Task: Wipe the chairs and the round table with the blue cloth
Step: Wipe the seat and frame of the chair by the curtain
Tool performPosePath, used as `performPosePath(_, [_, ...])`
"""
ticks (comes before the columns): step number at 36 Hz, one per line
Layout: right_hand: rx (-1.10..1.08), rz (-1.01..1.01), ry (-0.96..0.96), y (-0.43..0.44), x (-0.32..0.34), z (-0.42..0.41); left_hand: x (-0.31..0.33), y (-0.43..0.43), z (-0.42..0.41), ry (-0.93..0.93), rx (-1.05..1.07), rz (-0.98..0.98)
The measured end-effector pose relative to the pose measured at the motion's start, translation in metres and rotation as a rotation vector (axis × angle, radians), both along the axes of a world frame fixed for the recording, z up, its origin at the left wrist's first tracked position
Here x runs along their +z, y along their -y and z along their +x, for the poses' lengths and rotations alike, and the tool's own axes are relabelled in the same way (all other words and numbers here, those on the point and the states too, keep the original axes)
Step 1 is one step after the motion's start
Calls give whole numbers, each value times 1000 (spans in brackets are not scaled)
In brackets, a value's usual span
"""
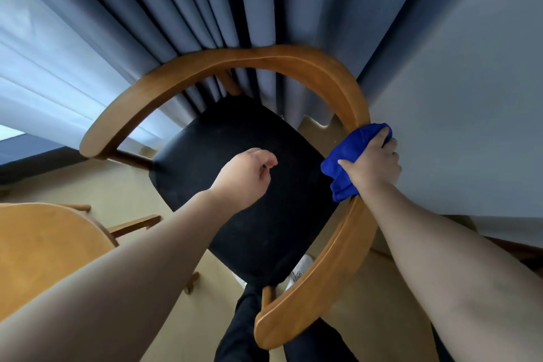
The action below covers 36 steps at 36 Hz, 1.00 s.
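fingers (382, 136) of the right hand (373, 167) squeeze the blue cloth (335, 167) on the chair (264, 59) at three o'clock; left hand (244, 176) curls loosely, empty.

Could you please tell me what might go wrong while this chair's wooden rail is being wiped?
The right hand grips the blue cloth bunched on the rail, so patches may be missed. The curtain hangs against the rail's back and could snag. The left hand steadies nothing, so the chair might shift.
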State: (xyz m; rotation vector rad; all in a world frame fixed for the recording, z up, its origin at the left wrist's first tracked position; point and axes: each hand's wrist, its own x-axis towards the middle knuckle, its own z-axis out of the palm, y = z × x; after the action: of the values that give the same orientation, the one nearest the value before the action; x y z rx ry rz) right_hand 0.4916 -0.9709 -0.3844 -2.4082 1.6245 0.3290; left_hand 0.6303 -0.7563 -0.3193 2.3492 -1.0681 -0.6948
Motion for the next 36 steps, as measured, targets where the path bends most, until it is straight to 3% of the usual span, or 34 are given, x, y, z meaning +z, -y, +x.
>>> performPosePath(13, [-26,51,35,-14,1,-17,-4,-49,-33,36,40,-21])
performPosePath(36, [-287,32,-41,-130,6,-69,-1,-117,-29,15,-136,-63])
